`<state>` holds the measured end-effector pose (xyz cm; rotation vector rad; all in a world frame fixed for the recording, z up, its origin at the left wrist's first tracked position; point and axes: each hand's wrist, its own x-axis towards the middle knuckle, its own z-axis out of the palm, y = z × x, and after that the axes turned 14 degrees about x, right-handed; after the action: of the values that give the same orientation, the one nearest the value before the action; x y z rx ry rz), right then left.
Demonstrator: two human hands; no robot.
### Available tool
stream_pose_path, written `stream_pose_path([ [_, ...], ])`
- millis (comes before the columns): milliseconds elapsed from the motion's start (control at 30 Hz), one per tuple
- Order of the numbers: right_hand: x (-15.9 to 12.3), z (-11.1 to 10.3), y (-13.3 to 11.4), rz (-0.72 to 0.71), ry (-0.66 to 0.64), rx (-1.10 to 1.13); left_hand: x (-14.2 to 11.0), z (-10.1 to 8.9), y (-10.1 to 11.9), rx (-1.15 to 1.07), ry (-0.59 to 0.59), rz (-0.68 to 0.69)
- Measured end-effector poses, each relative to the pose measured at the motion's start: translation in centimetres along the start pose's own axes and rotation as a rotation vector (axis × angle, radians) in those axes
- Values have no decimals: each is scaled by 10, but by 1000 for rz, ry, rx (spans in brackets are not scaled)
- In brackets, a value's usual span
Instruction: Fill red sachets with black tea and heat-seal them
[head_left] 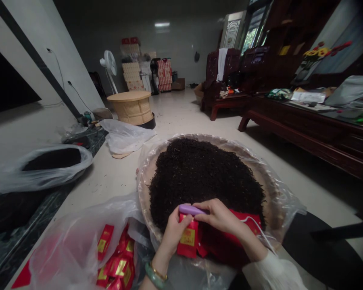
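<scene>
My left hand point(173, 233) is closed on a small red foil tea packet point(188, 237) with a gold label, its thumb across the upper part. Between the fingers of my right hand point(215, 215) is a purple handheld bag sealer point(190, 209), lying across the packet's top edge. Both hands are over the near rim of a round, plastic-lined basket point(274, 187), heaped with dark, loose tea leaves point(205, 173). More red material point(230, 241) lies under my right forearm, partly hidden. A white cord point(260, 227) runs beside that forearm.
Several filled red packets point(121, 262) lie in a clear plastic bag point(69, 237) at the lower left. Another bag point(87, 157) of dark leaves stands at the left wall. A black round stool point(317, 249) is at right, below a dark wooden table point(290, 129). A woven drum point(130, 108) stands ahead.
</scene>
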<state>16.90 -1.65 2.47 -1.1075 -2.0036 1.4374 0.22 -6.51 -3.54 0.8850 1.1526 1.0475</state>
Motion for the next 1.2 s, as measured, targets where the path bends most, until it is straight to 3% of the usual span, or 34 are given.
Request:
stream_pose_path([
  [133,0,1,0,-11,-4,-33,0,1,6,-74,74,-6],
  [367,0,3,5,0,-14,63,0,1,10,-51,79,19],
  [900,-1,7,3,-27,3,-5,-1,1,15,-25,105,29],
  [1100,-2,9,-4,-21,8,59,-3,-2,5,19,-95,-65],
  [1200,-5,7,-3,16,-11,63,-5,-2,2,32,-126,-119],
])
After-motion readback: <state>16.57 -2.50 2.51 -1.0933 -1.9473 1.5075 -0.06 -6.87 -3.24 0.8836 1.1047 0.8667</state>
